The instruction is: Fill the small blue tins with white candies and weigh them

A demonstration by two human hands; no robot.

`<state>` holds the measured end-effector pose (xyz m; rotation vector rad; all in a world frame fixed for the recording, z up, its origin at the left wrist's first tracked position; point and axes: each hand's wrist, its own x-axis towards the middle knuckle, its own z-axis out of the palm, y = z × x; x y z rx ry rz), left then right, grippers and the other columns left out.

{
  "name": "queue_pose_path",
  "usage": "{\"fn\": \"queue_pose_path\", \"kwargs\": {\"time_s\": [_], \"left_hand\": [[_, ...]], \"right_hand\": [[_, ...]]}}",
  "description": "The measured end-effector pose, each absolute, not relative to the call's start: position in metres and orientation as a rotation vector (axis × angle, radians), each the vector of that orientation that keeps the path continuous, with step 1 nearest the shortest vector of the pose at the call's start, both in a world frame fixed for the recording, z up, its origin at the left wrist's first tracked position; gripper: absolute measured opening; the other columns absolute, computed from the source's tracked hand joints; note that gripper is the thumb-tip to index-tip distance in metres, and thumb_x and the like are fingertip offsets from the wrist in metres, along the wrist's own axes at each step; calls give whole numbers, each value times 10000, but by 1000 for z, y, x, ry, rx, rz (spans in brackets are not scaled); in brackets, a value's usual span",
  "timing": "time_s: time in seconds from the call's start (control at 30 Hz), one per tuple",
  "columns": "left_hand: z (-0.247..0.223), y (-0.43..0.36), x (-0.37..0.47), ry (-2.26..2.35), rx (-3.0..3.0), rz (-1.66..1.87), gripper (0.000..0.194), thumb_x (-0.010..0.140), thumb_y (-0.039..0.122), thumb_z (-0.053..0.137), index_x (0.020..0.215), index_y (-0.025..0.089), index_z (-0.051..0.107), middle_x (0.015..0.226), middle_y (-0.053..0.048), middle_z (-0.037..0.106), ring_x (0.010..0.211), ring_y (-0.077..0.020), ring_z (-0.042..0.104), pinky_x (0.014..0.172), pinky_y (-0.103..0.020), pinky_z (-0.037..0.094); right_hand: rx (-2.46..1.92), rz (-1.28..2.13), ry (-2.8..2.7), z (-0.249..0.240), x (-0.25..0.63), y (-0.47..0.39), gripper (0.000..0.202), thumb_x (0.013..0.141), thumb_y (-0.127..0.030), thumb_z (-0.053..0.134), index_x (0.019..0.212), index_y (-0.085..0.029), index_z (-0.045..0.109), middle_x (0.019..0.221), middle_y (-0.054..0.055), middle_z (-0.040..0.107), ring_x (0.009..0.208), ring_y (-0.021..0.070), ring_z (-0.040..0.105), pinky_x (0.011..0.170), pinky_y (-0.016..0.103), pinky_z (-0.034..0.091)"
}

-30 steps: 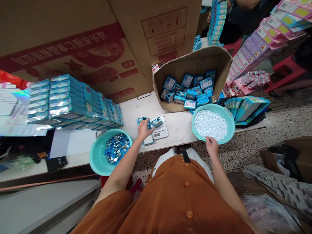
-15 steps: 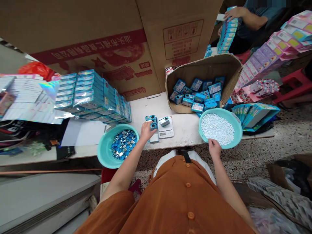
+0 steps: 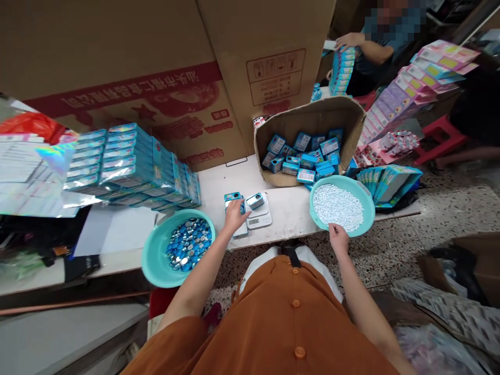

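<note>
My left hand (image 3: 235, 214) lies over several small blue boxes with silvery tops (image 3: 232, 196), set just left of a flat white digital scale (image 3: 260, 222); its thumb stands parted from the fingers, toward the scale, but I cannot tell whether the grip holds a box or only rests on one. A single small blue box with a dark round opening (image 3: 255, 201) lies on the scale, close to my fingertips; the readout is too small to read. My right hand (image 3: 339, 238) is at the near edge of a teal plastic basin (image 3: 370, 205) of small white pellets (image 3: 338, 207); its fingers are drawn narrow, and I cannot tell whether pellets are between them.

As far as I can judge, I am partway along, with much left; the box on the scale shows its opening uncovered; more boxes of the same kind (image 3: 308, 156) lie jumbled in an open brown cardboard carton (image 3: 312, 117) at the far right of the worktop (image 3: 291, 208); the pellets spread broadly across their basin; and a second teal plastic basin (image 3: 156, 260), near left, holds loose blue and silver round discs (image 3: 188, 244), untouched by either hand. Beyond that basin, a tall block of film-wrapped blue packs (image 3: 128, 164) looks to me like finished stock, though I cannot be sure; at the far right, another person's hand (image 3: 349, 40) rests on a row of blue packs (image 3: 341, 73).
</note>
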<state>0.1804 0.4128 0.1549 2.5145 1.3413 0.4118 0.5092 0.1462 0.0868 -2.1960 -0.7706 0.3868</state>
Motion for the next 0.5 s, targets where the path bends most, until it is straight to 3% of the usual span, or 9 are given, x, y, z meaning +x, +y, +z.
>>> {"fn": "queue_pose_path", "kwargs": {"time_s": [0.17, 0.3, 0.37, 0.43, 0.5], "left_hand": [[155, 403, 188, 1271, 2531, 427, 438, 753, 367, 587, 1147, 188, 520, 1137, -113, 585, 1124, -289, 498, 997, -449, 380], [155, 386, 181, 1243, 2452, 503, 396, 737, 402, 557, 1091, 226, 566, 1094, -95, 631, 1058, -289, 568, 946, -463, 443], [147, 379, 172, 1256, 2396, 605, 359, 707, 407, 574, 1045, 288, 600, 1038, -62, 665, 1012, -291, 607, 914, -472, 481], [132, 376, 164, 1285, 2329, 739, 339, 663, 407, 602, 999, 373, 625, 999, -15, 690, 972, -293, 636, 866, -470, 523], [117, 375, 159, 1302, 2287, 867, 347, 611, 412, 624, 954, 464, 629, 948, 52, 707, 916, -292, 662, 801, -467, 559]], "right_hand": [[-2237, 629, -855, 96, 502, 152, 325, 886, -380, 504, 1132, -173, 550, 1156, 79, 564, 983, 177, 569, 854, 390, 485], [-2218, 556, -902, 106, 509, 178, 328, 883, -359, 517, 1152, -171, 537, 1169, 79, 555, 992, 182, 571, 843, 392, 499], [-2196, 496, -944, 105, 521, 199, 259, 884, -350, 515, 1074, -187, 581, 1123, 64, 586, 948, 160, 581, 831, 354, 498], [-2191, 469, -979, 93, 533, 219, 168, 769, -234, 628, 920, -160, 638, 963, 64, 647, 857, 182, 621, 782, 325, 498], [-2235, 569, -991, 72, 543, 232, 112, 679, -162, 615, 781, -181, 658, 859, 61, 673, 867, 212, 638, 778, 279, 473]]}}
